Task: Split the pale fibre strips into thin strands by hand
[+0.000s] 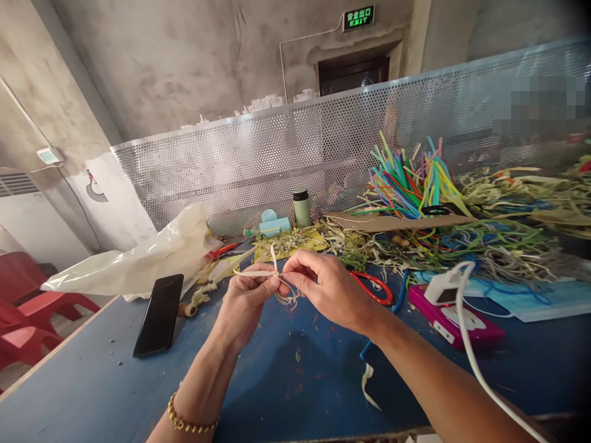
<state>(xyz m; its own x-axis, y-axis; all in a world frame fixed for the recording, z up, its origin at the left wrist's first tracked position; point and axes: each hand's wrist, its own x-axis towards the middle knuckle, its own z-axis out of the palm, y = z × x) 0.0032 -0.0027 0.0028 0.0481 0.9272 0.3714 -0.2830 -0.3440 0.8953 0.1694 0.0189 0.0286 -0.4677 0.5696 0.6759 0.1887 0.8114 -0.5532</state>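
The left hand (252,294) and right hand (329,288) pinch pale strips (274,259) (thin and curling) above a blue table (92,384).

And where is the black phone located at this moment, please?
In the head view, the black phone is on the blue table at left, beside the plastic bag and left of the person's left hand.

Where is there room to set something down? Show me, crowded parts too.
Blue tabletop shows bare between the phone and bracelet, and below the left hand and right hand, apart from small scraps. Beyond the hands it's crowded: bright strips, tangled cords, a green bottle. A magenta box and blue mask crowd the right.
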